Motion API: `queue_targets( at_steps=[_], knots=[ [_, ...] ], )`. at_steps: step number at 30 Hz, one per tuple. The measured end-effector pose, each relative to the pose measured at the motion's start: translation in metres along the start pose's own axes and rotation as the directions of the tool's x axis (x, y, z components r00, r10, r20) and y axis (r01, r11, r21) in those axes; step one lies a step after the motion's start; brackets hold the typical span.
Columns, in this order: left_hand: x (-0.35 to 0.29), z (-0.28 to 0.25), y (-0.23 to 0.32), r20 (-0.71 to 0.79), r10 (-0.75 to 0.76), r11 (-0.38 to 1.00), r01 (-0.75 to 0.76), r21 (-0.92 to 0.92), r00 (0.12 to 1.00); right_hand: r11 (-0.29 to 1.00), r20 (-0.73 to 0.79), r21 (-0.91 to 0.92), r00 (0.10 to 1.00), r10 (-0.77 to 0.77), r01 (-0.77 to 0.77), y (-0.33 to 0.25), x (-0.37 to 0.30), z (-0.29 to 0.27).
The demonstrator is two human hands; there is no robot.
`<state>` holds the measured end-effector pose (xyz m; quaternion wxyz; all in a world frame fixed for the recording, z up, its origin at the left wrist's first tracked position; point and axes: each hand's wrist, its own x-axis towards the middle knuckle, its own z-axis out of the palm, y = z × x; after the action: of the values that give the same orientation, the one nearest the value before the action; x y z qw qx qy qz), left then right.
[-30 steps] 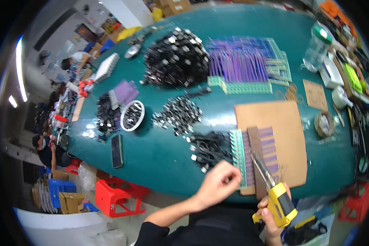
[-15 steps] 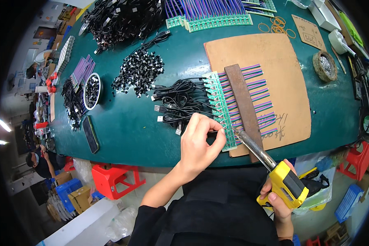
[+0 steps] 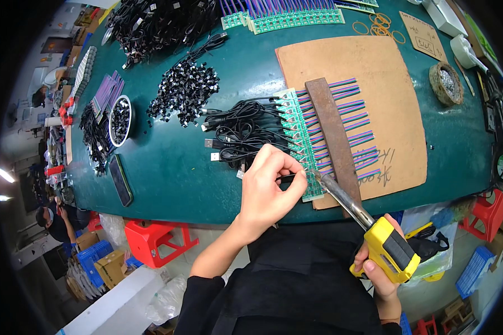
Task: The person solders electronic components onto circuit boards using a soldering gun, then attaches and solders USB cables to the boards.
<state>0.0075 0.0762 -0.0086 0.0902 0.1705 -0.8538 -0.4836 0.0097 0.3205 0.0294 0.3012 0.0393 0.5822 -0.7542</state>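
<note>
Thumb and forefinger of my left hand (image 3: pixel 271 181) pinch the wire end of a black USB cable (image 3: pixel 285 178), held against the near part of a green circuit board strip (image 3: pixel 300 137). My right hand (image 3: pixel 383 282) is wrapped round the yellow handle of a soldering gun (image 3: pixel 391 252). Its metal barrel slants up to the left, and the tip sits at the board close to my left fingertips; whether it touches is too small to tell. Several black cables (image 3: pixel 243 131) run from the board's left side. Coloured wires (image 3: pixel 355 120) come off its right side, under a rusty metal bar (image 3: pixel 331 134).
Cardboard (image 3: pixel 385 72) lies under the bar and wires. Small black connectors (image 3: pixel 184 92) are heaped to the left, beside a white bowl (image 3: pixel 130 120) and a phone (image 3: pixel 120 181). Bundled cables (image 3: pixel 156 28) and more boards (image 3: pixel 296 20) lie far back. A round pot (image 3: pixel 446 84) stands right.
The soldering gun's tip has shifted slightly left over the board, nearer my left fingertips. The table scene has moved slightly up in the picture. Both hands keep their grip.
</note>
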Motion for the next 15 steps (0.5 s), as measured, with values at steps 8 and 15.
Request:
queue_targets(
  at_steps=[8,15],
  knots=[
    [0.0016,0.0030,0.0016,-0.021,0.084,0.994,-0.082,0.076,0.996,0.997,-0.006,-0.069,1.000,0.026,-0.027,-0.0029,0.0009,0.0018],
    [-0.0008,0.0089,0.0016,-0.069,0.182,0.953,-0.158,0.260,0.981,0.978,0.043,-0.207,0.999,-0.020,0.028,-0.0029,-0.0026,-0.0010]
  ],
)
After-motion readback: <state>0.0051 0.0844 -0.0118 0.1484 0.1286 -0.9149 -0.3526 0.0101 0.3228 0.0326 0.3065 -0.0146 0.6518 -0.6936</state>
